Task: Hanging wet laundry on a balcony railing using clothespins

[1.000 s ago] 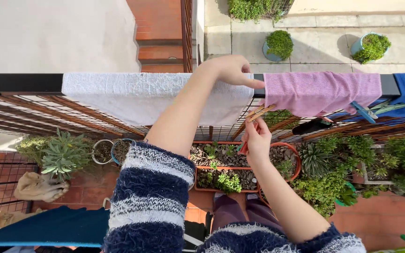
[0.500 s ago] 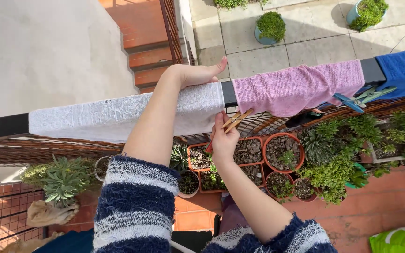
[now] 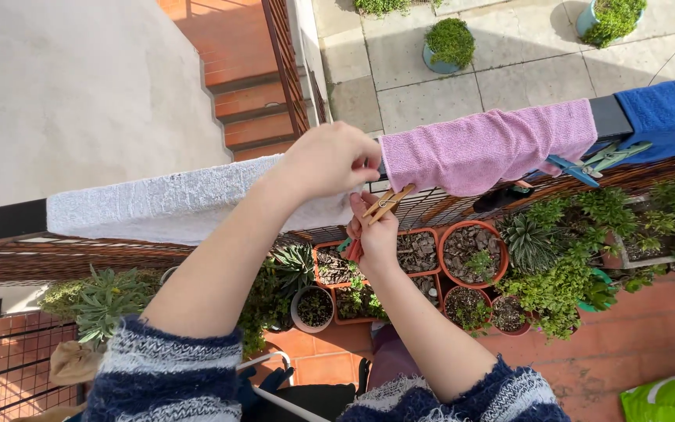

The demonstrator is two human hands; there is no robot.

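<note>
Fingers of the right hand [image 3: 375, 231] are closed round a pale wooden spring clothespin [image 3: 387, 204], which angles up toward the rail, with something red-orange also tucked in the same palm. Just above it, the left hand [image 3: 330, 159] is curled shut, pinching the right-hand end of a white, nubbly terry towel [image 3: 166, 205] that drapes over the flat black metal railing [image 3: 1, 219]. Touching that edge almost, a pink ribbed microfibre cloth [image 3: 487, 147] hangs over the same rail, and beyond it a deep blue towel [image 3: 666, 109]; blue and green plastic pegs [image 3: 599, 160] sit clipped below between those two. Rust-coloured wire mesh fills the railing underneath. Below on the red-tiled balcony floor [image 3: 634, 344] stand terracotta pots [image 3: 470, 250] of gravel and succulents, beside leafy green plants. Both forearms emerge from fuzzy navy-and-white striped knit sleeves [image 3: 173, 375].
</note>
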